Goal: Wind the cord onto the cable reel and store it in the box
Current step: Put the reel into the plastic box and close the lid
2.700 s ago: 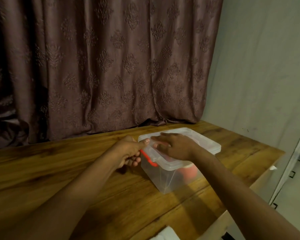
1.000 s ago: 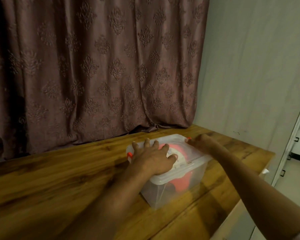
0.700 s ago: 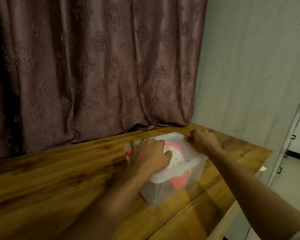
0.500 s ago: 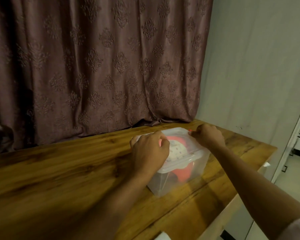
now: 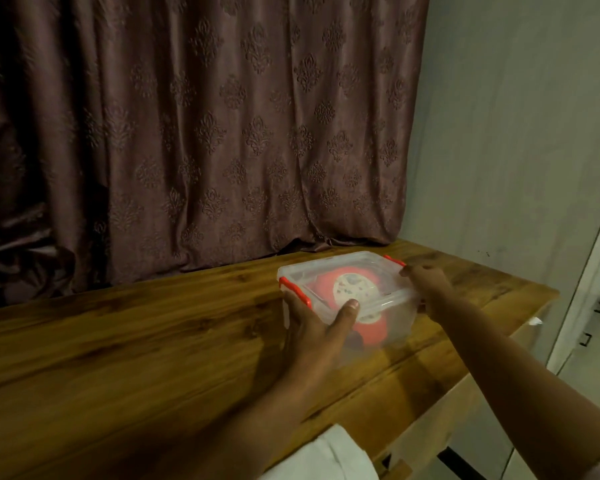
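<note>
A dark curtain (image 5: 201, 133) with a pressed pattern hangs behind the wooden bench (image 5: 118, 358) and covers the left and middle of the view. The bench runs from the left edge to the right, where it ends near a pale wall (image 5: 516, 133).

On the right half of the bench stands the clear plastic box (image 5: 392, 336). Its clear lid (image 5: 329, 270) is on, and a red clip (image 5: 297, 291) sits at the left corner, another red clip (image 5: 394, 260) at the far right corner. Through the plastic one can see the red cable reel (image 5: 371, 332) with a pale round centre; it lies inside the box. The cord itself cannot be made out.

The left hand (image 5: 317, 336) holds the near left side of the box: the thumb lies on the lid edge and the fingers go around the left wall under the clip, so this grip is clamped on the box. The right hand (image 5: 426, 284) touches the right side of the box, just beside the far clip, with fingers bent against the lid edge. A white sleeve (image 5: 333, 455) shows at the bottom.
</note>
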